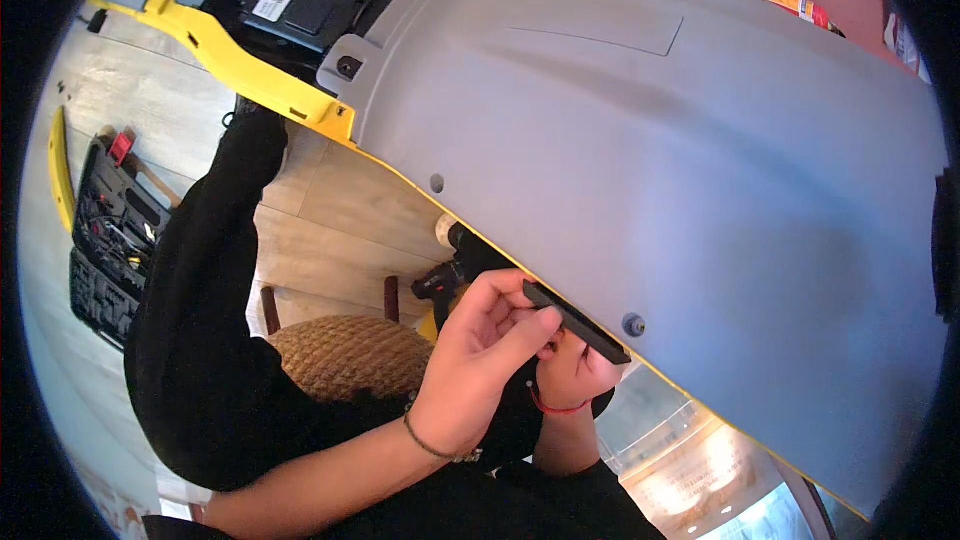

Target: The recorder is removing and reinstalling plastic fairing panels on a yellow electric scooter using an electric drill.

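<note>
A short, straight black strip (580,326), seemingly foam, lies along the yellow edge of a large grey panel (560,140). My left hand (480,340) is closed on its upper-left end, thumb against the near side. Around the strip's lower-right end my right hand (577,372) is curled, with most of its fingers hidden behind the strip. Close to the strip, a round dark fastener (633,325) sits in the panel. A hole (437,183) shows farther up along the same edge.
A yellow bracket (250,80) borders the panel beside a black box with a white label (290,10). An opened tool case (110,230) and a curved yellow piece (60,170) lie on the floor at left. A woven seat (350,355) and a black power drill (435,282) are below the panel.
</note>
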Motion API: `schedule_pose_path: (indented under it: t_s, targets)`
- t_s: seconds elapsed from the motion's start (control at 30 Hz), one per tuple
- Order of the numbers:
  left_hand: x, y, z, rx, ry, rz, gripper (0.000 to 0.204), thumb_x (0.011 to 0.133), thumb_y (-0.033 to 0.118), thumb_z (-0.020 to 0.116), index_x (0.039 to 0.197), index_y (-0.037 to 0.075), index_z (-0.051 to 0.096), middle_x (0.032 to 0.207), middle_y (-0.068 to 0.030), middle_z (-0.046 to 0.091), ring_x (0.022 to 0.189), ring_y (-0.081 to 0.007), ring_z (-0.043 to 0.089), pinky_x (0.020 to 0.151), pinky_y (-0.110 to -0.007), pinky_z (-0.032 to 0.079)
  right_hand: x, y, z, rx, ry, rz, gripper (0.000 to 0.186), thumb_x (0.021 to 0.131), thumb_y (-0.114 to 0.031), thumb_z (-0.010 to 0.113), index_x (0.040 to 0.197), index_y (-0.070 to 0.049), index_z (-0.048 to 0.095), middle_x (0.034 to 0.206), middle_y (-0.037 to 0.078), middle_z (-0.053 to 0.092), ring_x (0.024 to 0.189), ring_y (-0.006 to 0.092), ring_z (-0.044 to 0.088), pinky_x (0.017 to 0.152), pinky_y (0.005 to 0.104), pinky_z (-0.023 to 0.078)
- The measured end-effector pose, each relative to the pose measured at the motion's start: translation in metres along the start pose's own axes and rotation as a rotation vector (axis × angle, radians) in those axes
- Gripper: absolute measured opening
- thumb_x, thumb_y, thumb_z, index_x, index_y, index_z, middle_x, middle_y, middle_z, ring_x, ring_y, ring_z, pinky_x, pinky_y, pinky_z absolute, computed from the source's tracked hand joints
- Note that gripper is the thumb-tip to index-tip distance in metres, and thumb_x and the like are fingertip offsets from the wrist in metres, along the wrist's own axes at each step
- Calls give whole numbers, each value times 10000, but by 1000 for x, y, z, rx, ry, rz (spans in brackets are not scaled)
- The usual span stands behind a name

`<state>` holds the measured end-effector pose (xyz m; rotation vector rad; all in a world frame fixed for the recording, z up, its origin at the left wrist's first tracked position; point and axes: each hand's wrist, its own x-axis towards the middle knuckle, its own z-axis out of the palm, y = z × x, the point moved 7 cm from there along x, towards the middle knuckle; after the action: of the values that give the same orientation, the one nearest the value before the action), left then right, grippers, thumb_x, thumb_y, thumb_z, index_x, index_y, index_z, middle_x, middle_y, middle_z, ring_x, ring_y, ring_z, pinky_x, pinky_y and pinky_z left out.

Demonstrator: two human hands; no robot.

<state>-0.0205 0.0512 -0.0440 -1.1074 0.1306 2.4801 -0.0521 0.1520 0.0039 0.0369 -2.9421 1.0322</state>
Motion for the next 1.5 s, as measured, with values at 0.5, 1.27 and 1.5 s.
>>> schedule_pose_path:
  t_s: [0.5, 1.27, 1.5]
  targets:
    - [-2, 3, -1, 81, -19, -3, 275, 892, 86, 518, 1147, 66, 418, 1033, -61, 522, 904, -159, 546, 772, -296, 436, 0, -6, 2, 140, -97, -29, 139, 854, -8, 521, 894, 44, 644, 835, 85, 660, 728, 111, 597, 622, 246, 470]
    - [9, 7, 0, 192, -238, 117, 145, 909, 231, 503, 958, 100, 541, 950, -12, 584, 862, -108, 550, 806, -275, 425, 11, -17, 3, 223, 65, -3, 210, 806, -200, 664, 779, 5, 631, 689, 151, 638, 568, 233, 619, 517, 304, 461]
    - [6, 8, 2, 441, -303, 82, 242, 922, 286, 489, 1059, 97, 553, 1012, -27, 579, 932, -132, 541, 818, -279, 443, 8, -24, -1, -73, 125, 10, 439, 816, -444, 579, 674, -29, 560, 624, 170, 605, 593, 360, 604, 527, 438, 477]
